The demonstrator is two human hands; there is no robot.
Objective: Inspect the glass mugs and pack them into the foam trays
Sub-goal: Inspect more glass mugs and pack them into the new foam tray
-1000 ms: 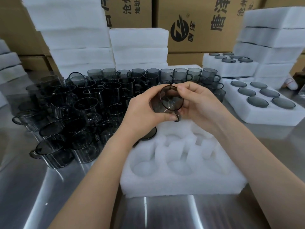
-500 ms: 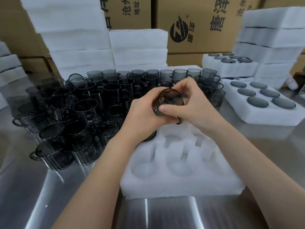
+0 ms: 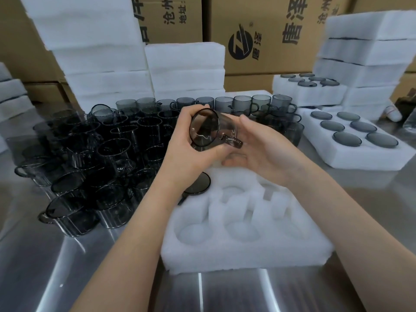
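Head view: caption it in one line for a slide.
Left hand grips a tilted smoky grey glass mug, open right hand beside its handle, above a white foam tray.

Smoky grey glass on the held mug [image 3: 204,131] — see-through, glossy and smooth, with light glinting off the rim. There's the same dark, shiny glass across the crowd of mugs [image 3: 101,154] on the left. Below, the foam tray [image 3: 247,248] is white, matt and soft-looking, a little fuzzy at its cut edges. The foam stacks [image 3: 90,41] behind are that same dull white. The table [image 3: 56,278] is brushed metal — bright, streaky reflections. At the back the cardboard boxes [image 3: 270,30] are brown and matt with black print.
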